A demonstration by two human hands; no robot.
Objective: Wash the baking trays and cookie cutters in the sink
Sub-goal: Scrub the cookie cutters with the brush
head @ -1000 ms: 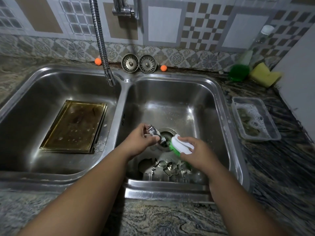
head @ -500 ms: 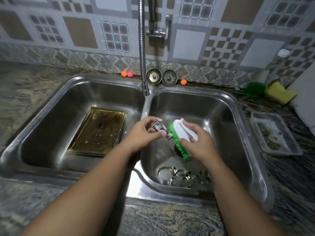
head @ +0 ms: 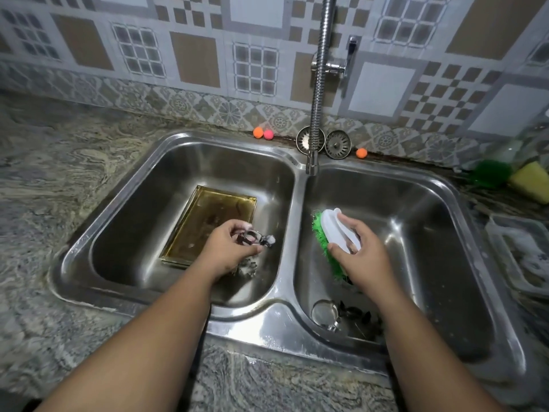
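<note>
The small metal cookie cutter (head: 256,237) is pinched in the left hand (head: 233,251). The thumb and fingers curl round it, and there is a bit of white foam on its tip. It hangs over the left bowl of the sink (head: 285,325), at about 3 o'clock in that bowl. Just under the hand, at 6 o'clock, a second cutter (head: 248,267) lies on the bowl's floor. The baking tray (head: 208,224) lies flat in the same bowl, brown and wet, at 10 o'clock from the hand.

The right hand (head: 361,257) is over the right bowl, at 3 o'clock from the left hand and well apart from it. Its fingers curl round the white top of a scrubbing brush (head: 338,233) with green bristles. At 6 o'clock from that hand, a heap of cutters (head: 353,318) sits at the near end of the right bowl.

The tap hose (head: 319,84) hangs down at 12 o'clock, ending above the wall between the bowls. Two round strainers (head: 338,144) stand behind it. An orange ball (head: 258,132) and a pink ball (head: 268,134) touch at 11 o'clock. A green scrubber (head: 490,173) and a yellow sponge (head: 531,179) sit at 2 o'clock, and a plastic tub (head: 523,251) at 3 o'clock.
</note>
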